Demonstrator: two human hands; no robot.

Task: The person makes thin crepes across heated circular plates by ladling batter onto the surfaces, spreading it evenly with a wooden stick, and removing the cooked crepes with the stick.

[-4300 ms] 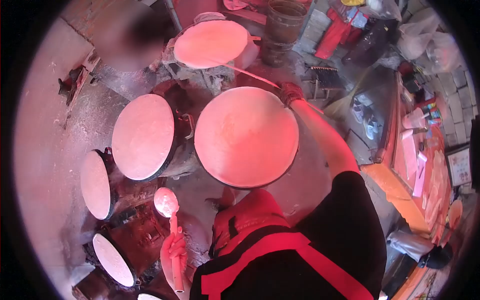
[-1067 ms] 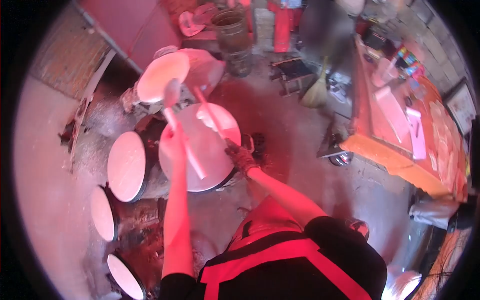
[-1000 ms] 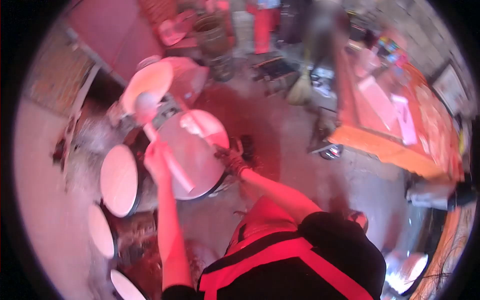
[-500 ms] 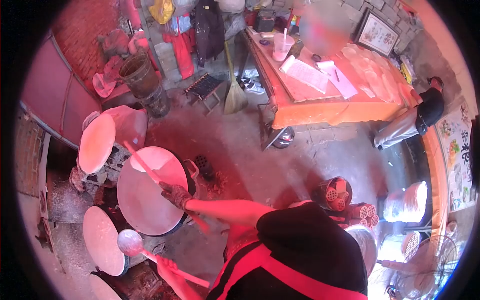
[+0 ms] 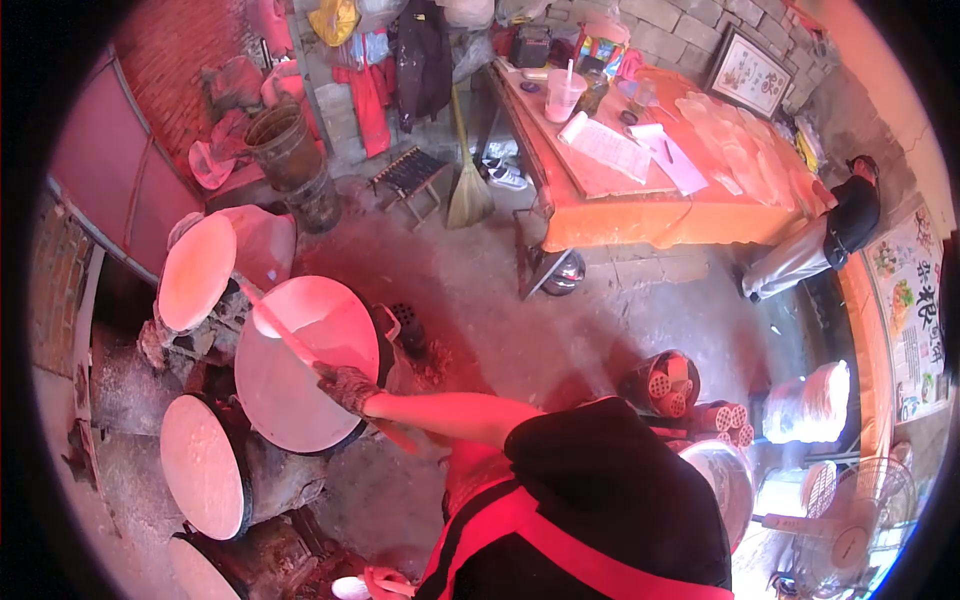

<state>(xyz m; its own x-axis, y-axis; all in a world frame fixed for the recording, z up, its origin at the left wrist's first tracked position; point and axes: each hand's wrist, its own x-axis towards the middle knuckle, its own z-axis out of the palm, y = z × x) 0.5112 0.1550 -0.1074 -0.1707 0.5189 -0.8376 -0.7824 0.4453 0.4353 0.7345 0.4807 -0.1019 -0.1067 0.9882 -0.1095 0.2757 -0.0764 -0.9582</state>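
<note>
My right hand [image 5: 347, 388], in a dark patterned glove, is closed around a long flat wooden stick [image 5: 287, 333]. The stick slants across a large round griddle [image 5: 300, 400]. A pale layer, apparently batter [image 5: 325, 308], covers the griddle's upper part along the stick. At the bottom edge, my left hand [image 5: 388, 582] is bare, with its fingers curled, partly cut off by the frame. Beside those fingers shows the bowl of a ladle [image 5: 350, 588]; its handle is mostly hidden.
More round griddles [image 5: 203, 465] stand below, and another pale disc [image 5: 197, 273] lies above left. A metal bucket [image 5: 280, 150], a stool [image 5: 410, 178] and a broom [image 5: 468, 195] stand behind. Thin flat sheets lie on an orange-covered table [image 5: 620, 225], with another person [image 5: 850, 215] beside it.
My left hand has drawn the ladle away from the lower griddle toward the bottom edge, near my body. The pale layer on the large griddle looks wider. My right hand still holds the stick.
</note>
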